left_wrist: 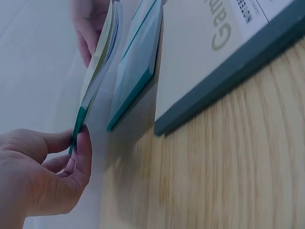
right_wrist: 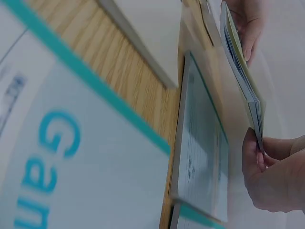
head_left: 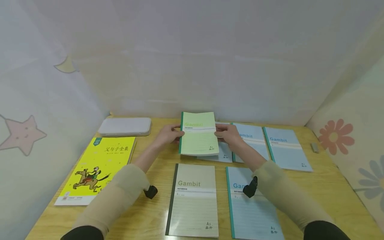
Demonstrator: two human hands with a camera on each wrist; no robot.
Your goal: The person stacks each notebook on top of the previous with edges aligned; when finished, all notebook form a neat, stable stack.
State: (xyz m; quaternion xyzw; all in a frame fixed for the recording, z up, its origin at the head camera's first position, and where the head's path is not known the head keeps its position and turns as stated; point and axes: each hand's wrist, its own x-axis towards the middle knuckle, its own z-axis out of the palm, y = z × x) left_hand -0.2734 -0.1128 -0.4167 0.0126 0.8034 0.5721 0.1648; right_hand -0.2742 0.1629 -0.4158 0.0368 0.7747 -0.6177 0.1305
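Two hands on one notebook, and up it is: the green notebook (head_left: 198, 136) hangs clear of the table (head_left: 159, 216), cover facing the wearer, teal spine to the left. The left hand (head_left: 168, 135) pinches that spine edge, thumb on the front and fingers behind! Across from it, the right hand (head_left: 229, 135) has the opposite edge in a pinch of its own.

Just beneath the green notebook and off to its right, the first blue notebook (head_left: 223, 155) lies partly covered. Farther right of the green notebook come the second blue notebook (head_left: 253, 143) and the third blue notebook (head_left: 288, 146), both flat, and well beyond them sits a small grey block (head_left: 314, 147).

Nearer the wearer than the green notebook, look, the grey notebook (head_left: 193, 206) shows its dark spine; to its right, the front blue notebook (head_left: 250, 216) slips partly under the right sleeve (head_left: 288, 193).

Out left of the green notebook: the yellow book (head_left: 102, 163), rider and horse on the cover, and behind that a white case (head_left: 124, 126).
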